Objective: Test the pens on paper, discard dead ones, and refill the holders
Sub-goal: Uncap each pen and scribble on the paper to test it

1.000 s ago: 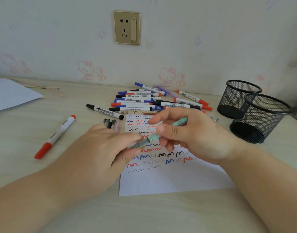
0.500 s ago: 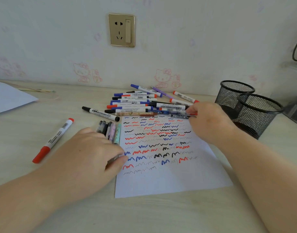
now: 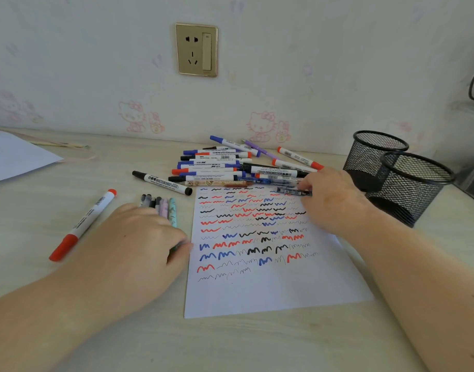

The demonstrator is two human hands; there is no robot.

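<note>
Fingers [image 3: 301,187] of the right hand [image 3: 335,202] are pinched on a dark pen [image 3: 294,192] at the paper's [image 3: 270,291] 1 o'clock corner, presumably for testing; 2 holders [image 3: 415,183] wait at 3 o'clock. Left hand [image 3: 139,237] is laid over tested pens [image 3: 160,204], its grip hidden.

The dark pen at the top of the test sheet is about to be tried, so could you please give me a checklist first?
1. Right hand grips dark pen: ok.
2. Cap off, tip exposed: cannot tell.
3. Blank space on test sheet: ok.
4. Left hand on the small pens, off the sheet's scribbles: ok.
5. Mesh holders upright for refilling: ok.
</note>
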